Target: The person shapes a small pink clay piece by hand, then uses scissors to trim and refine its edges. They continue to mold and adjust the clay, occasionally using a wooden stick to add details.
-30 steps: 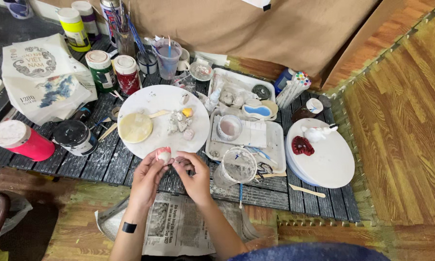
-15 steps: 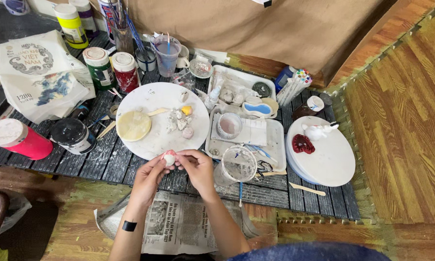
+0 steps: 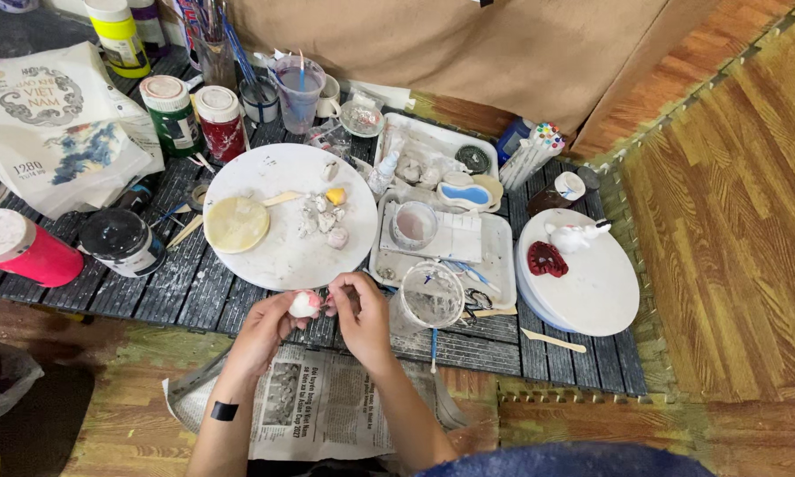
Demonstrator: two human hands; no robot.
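Note:
My left hand [image 3: 263, 330] holds a small white clay lump [image 3: 305, 305] with a pink spot, just in front of the low dark slatted table [image 3: 194, 291]. My right hand [image 3: 360, 316] is curled close beside it, fingertips pinched toward the lump; whether it holds a tool is too small to tell. Right behind the hands lies a round white board [image 3: 283, 252] carrying a flat cream clay disc [image 3: 236, 223], several small white clay pieces [image 3: 322, 221] and a yellow bit [image 3: 336, 195].
A clear plastic cup [image 3: 431, 299] stands by my right hand. White trays [image 3: 486, 252], a second round board [image 3: 592, 283] with a red piece and a white figure, paint jars [image 3: 172, 115], a pink bottle [image 3: 18, 247] and a brush cup [image 3: 299, 84] crowd the table. Newspaper [image 3: 318, 406] lies underneath.
Both hands stay at the table's front edge with the lump; the fingers have shifted slightly around it. The view has drifted a little.

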